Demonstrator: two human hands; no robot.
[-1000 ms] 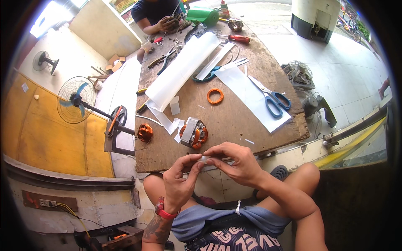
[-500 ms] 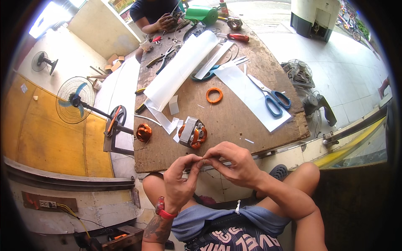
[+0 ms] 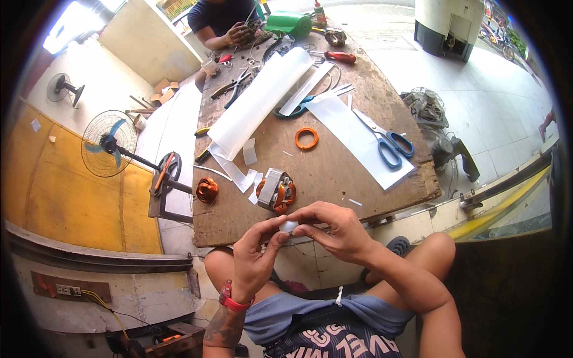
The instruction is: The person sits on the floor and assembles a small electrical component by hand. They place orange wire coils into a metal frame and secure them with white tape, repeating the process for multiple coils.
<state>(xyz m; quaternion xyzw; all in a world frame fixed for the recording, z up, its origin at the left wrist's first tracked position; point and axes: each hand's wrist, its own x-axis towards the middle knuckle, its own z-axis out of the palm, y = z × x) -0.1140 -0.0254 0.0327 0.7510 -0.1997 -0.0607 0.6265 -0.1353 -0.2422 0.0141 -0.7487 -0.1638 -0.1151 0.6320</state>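
Between my two hands, just off the table's near edge, is a small white piece of plastic or paper sheet (image 3: pixel 289 227). My left hand (image 3: pixel 258 243) pinches its left side between thumb and fingers; my right hand (image 3: pixel 334 232) pinches its right side. Just beyond my fingers stands a motor stator (image 3: pixel 276 191) with orange copper windings and a grey core. To its left lies a bundle of copper coils (image 3: pixel 207 190). Small white cut pieces (image 3: pixel 253 180) rest beside the stator. A ring of orange wire (image 3: pixel 306 138) lies farther back.
A large white sheet roll (image 3: pixel 259 98) crosses the wooden table (image 3: pixel 358 149). Blue-handled scissors (image 3: pixel 391 146) lie on a flat white sheet (image 3: pixel 352 134) at right, with another pair (image 3: pixel 298 106) behind. Pliers (image 3: pixel 237 88) and a red screwdriver (image 3: pixel 340 57) lie farther off. A co-worker (image 3: pixel 224 27) sits at the far end.
The white piece now shows its broad face between my fingertips, where before it was barely visible. My hands have parted slightly. The objects on the table stay put.
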